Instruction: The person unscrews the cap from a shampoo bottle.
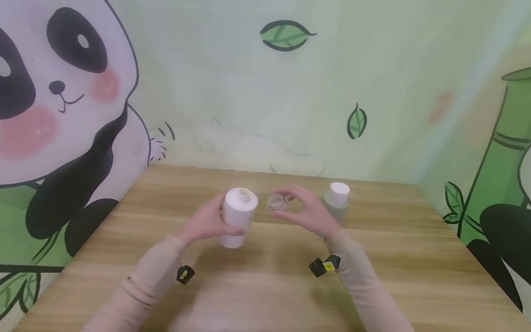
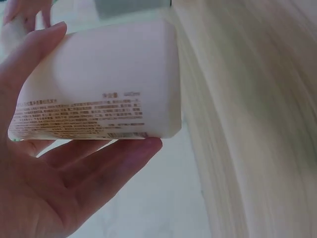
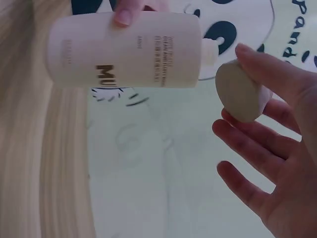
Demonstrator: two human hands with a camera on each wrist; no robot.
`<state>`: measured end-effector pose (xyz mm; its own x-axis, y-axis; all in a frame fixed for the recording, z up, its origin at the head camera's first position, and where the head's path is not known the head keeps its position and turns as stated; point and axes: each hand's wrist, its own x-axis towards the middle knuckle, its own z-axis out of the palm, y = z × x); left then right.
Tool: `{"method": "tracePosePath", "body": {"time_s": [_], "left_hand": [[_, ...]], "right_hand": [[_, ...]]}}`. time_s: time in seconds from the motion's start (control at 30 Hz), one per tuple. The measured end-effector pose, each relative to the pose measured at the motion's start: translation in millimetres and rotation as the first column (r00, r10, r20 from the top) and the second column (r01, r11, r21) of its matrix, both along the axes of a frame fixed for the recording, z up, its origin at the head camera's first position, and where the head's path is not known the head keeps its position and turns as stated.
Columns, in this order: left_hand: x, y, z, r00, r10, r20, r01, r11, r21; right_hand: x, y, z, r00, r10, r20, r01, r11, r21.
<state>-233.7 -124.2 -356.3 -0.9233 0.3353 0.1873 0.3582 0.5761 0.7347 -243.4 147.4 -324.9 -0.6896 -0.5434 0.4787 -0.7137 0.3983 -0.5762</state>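
A white bottle with a bare, narrow neck is held upright by my left hand, its thumb across the front. In the left wrist view, the left hand wraps around the bottle, whose side carries small brown print. My right hand pinches a round, pale cap between thumb and fingers, just right of the bottle's neck. The right wrist view shows the cap close to the open neck, apart from it, with the right hand's lower fingers spread.
Behind the right wrist stands a grey-green bottle with a white top. Both hands are over a wooden table. A wall with painted pandas and leaves rises at the table's far edge.
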Motion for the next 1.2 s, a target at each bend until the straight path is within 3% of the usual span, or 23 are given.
{"method": "tracePosePath", "body": {"time_s": [0.07, 0.3, 0.47, 0.7, 0.93, 1.03, 1.2], "left_hand": [[-4.5, -15.4, 3.8, 1.0, 0.006, 0.008, -0.006, 1.0, 0.011], [-11.5, -63.4, 9.9, 0.999, -0.007, 0.054, 0.004, 0.998, 0.057], [-12.1, -88.2, 8.9, 0.998, -0.029, 0.064, 0.025, 0.997, 0.067], [-15.3, -106.1, 0.9, 0.991, -0.101, 0.087, 0.098, 0.995, 0.036], [-11.4, -121.3, -15.5, 0.981, -0.146, 0.125, 0.139, 0.988, 0.064], [-7.1, -125.7, -21.1, 0.981, -0.151, 0.123, 0.144, 0.988, 0.061], [-3.9, -131.7, -27.0, 0.98, -0.149, 0.134, 0.141, 0.987, 0.071]], "right_hand": [[-3.9, -8.8, -1.2, 0.999, -0.013, 0.029, 0.012, 0.999, 0.03], [-18.3, -35.3, -4.3, 0.998, 0.06, 0.007, -0.06, 0.985, 0.16], [-26.7, -52.8, -4.8, 0.988, 0.119, 0.093, -0.14, 0.954, 0.267], [-37.5, -88.4, -16.3, 0.957, 0.23, 0.176, -0.283, 0.876, 0.39], [-35.7, -117.8, -44.8, 0.941, 0.266, 0.209, -0.337, 0.796, 0.503], [-32.0, -123.0, -56.3, 0.936, 0.253, 0.244, -0.347, 0.779, 0.523], [-28.2, -124.8, -68.5, 0.939, 0.22, 0.265, -0.333, 0.775, 0.537]]}}
